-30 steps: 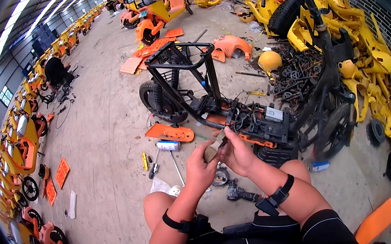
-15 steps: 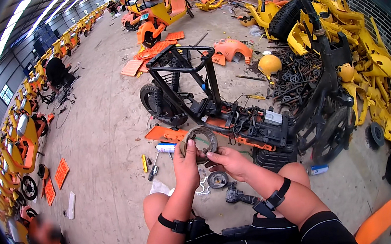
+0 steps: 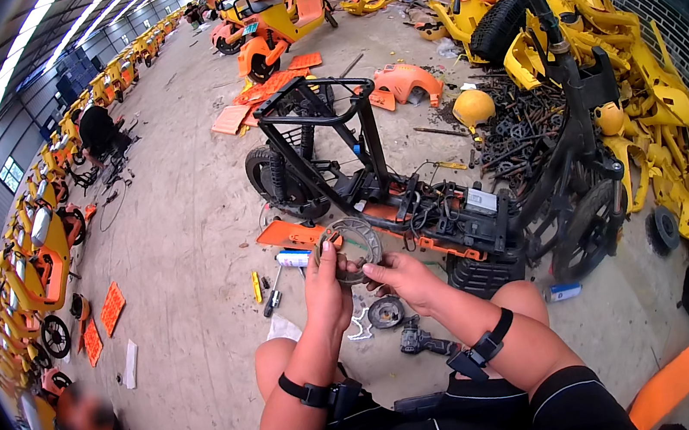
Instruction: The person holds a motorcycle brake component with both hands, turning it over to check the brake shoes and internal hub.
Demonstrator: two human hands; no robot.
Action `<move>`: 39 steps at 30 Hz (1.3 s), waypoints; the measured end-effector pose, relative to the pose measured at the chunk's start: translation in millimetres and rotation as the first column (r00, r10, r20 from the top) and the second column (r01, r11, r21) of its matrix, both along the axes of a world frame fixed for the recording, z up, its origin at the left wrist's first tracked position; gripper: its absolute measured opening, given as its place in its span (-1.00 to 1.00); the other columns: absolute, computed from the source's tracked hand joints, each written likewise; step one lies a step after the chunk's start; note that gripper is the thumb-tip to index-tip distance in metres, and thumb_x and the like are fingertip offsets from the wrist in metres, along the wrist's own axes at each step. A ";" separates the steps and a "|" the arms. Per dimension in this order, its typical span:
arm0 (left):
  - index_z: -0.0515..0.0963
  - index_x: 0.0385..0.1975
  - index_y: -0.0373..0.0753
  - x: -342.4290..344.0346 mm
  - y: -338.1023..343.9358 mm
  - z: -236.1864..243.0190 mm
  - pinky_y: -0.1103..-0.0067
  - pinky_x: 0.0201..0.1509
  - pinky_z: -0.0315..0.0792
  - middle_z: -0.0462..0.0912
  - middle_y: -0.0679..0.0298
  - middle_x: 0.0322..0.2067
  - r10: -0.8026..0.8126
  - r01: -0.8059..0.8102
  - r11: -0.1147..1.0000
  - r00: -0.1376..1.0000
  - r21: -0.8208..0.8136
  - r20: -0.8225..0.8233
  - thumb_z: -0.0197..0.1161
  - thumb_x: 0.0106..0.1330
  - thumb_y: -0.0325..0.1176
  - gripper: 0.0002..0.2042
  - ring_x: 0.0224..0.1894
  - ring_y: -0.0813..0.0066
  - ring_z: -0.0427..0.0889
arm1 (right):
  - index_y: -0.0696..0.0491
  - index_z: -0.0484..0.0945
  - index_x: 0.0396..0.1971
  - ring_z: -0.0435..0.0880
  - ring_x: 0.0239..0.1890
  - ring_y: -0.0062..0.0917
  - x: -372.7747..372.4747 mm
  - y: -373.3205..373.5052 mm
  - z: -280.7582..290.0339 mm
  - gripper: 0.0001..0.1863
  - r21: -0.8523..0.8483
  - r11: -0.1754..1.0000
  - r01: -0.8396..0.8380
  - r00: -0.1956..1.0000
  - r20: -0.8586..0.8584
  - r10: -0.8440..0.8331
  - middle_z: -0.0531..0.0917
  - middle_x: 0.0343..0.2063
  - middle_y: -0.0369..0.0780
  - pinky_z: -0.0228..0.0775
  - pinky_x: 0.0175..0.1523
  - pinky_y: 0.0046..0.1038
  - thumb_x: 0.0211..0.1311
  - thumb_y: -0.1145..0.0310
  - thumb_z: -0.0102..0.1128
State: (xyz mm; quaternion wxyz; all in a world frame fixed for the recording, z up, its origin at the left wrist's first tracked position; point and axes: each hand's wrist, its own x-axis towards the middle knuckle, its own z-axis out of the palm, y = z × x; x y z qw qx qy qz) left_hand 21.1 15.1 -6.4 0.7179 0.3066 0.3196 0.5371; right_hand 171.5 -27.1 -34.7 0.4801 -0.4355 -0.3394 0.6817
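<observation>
A grey ring-shaped metal part (image 3: pixel 371 240), open through its middle, is held up before me between both hands. My left hand (image 3: pixel 327 288) grips its left side, thumb up along the rim. My right hand (image 3: pixel 403 280) pinches its lower right edge with thumb and fingers. Below the hands, a round dark hub-like part (image 3: pixel 386 313) lies on the floor, beside a white wavy-edged piece (image 3: pixel 359 326). A cordless drill (image 3: pixel 424 340) rests between my knees. Just behind the ring stands a stripped black scooter frame (image 3: pixel 369 138).
Left of the hands lie a spray can (image 3: pixel 294 258), a screwdriver (image 3: pixel 272 303) and a yellow tool (image 3: pixel 257 287). Yellow body panels (image 3: pixel 654 122) and dark metal parts (image 3: pixel 524 126) are heaped at the right. Scooters (image 3: pixel 45 254) line the left; a person (image 3: pixel 98 130) crouches there.
The ring has turned to show more of its face. Both hands keep hold of it, with small finger shifts. The view has moved slightly.
</observation>
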 end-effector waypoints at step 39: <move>0.45 -0.17 -0.21 -0.4 -0.8 -8.6 0.53 -0.06 0.45 0.47 0.37 -0.41 -0.001 0.007 1.000 0.979 -0.028 0.206 0.11 0.50 -0.13 -0.75 -0.29 0.50 0.49 | 0.15 0.61 -0.18 0.56 -0.26 -0.65 7.6 -5.2 13.2 -0.72 0.139 0.989 0.039 0.998 0.034 -0.044 0.65 -0.32 -0.31 0.35 -0.14 -0.53 0.31 0.24 0.32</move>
